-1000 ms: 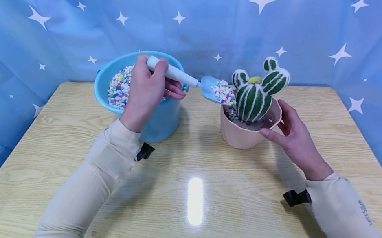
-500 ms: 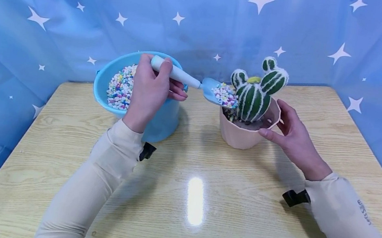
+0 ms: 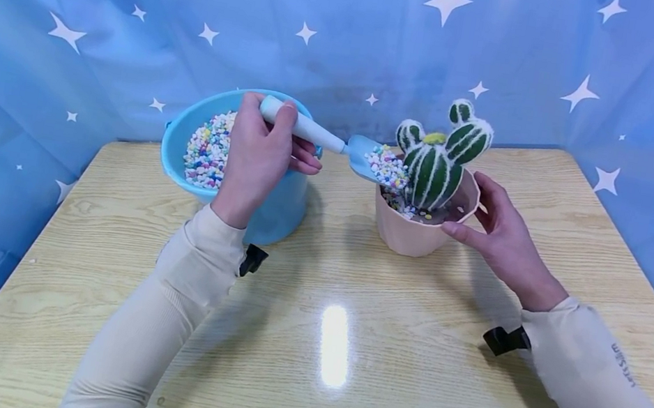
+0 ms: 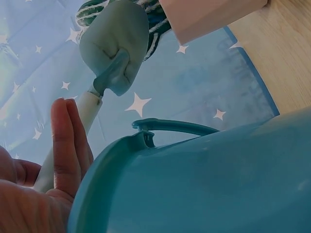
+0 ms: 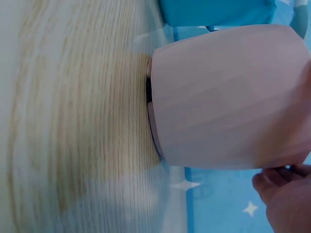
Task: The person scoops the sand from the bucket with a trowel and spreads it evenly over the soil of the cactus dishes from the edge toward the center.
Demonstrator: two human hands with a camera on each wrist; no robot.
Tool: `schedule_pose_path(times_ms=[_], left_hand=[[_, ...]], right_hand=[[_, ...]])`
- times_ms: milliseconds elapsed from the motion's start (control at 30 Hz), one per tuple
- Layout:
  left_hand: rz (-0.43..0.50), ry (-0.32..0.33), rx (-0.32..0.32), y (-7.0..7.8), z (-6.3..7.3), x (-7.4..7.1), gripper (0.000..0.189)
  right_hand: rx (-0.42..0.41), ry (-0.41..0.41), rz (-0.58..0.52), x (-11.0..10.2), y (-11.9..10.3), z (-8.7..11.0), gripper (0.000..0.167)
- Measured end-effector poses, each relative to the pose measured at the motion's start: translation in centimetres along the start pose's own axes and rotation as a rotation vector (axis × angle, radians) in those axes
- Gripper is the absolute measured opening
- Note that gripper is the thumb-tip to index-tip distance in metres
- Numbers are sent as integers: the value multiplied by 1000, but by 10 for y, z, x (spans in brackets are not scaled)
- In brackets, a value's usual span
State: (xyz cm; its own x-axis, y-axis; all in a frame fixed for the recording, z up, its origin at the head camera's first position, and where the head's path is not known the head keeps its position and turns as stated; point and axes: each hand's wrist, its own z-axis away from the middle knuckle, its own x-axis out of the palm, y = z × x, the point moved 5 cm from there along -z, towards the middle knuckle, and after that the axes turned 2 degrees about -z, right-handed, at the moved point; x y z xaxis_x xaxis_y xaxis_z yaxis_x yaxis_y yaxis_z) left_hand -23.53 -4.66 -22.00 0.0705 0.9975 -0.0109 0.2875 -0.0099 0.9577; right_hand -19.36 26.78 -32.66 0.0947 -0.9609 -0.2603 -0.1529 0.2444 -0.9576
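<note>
My left hand (image 3: pixel 256 162) holds a small trowel (image 3: pixel 319 135) by its pale handle. Coloured pebbles (image 3: pixel 387 166) lie heaped on the light-blue blade, which reaches over the left rim of a pink flowerpot (image 3: pixel 407 237). A green toy-like cactus (image 3: pixel 429 177) with white fuzzy ribs stands in the pot, and loose pebbles lie around its base on the left. My right hand (image 3: pixel 508 242) grips the pot's right side, thumb at the front of the rim. In the left wrist view the trowel's underside (image 4: pixel 116 43) shows against the cactus.
A light-blue bucket (image 3: pixel 281 215) of mixed coloured pebbles (image 3: pixel 208 151) stands at the left, under and behind my left hand. Its handle (image 4: pixel 180 125) hangs at the side. The wooden table (image 3: pixel 405 357) ends at a blue star-patterned curtain (image 3: pixel 352 38).
The trowel has shifted slightly right and down towards the cactus. More pebbles now show inside the pot at the left. My right hand stays on the pot.
</note>
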Motion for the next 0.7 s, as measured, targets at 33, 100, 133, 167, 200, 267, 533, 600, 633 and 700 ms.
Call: schedule_pose_path(times_ms=[33,100,133,167,200,267,533,600,633,700], left_hand=[[-2,-1,3,0,0,0,19],[-10,-1,8,0,0,1,18],[-17,0,9,1,0,1,18],[-20,1,11,1,0,1,18],[-24,1,12,0,0,1,18],[-32,1,14,0,0,0,18],[-23,5,-6,0,1,-1,19],[-22,7,-11,0,1,0,19],[-22,8,-14,0,1,0,18],[-27,8,-13,0,1,0,18]], right_hand=[[-7,4,-1,0,0,0,85],[-14,9,-5,1,-1,0,86],[-15,10,-6,1,-1,0,86],[-15,9,-6,2,-1,0,86],[-16,7,-3,2,-1,0,86],[-13,6,4,2,0,0,87],[-16,6,22,1,1,0,86],[-16,6,18,1,1,0,86],[-16,6,17,2,1,0,86],[-17,7,11,2,1,0,85]])
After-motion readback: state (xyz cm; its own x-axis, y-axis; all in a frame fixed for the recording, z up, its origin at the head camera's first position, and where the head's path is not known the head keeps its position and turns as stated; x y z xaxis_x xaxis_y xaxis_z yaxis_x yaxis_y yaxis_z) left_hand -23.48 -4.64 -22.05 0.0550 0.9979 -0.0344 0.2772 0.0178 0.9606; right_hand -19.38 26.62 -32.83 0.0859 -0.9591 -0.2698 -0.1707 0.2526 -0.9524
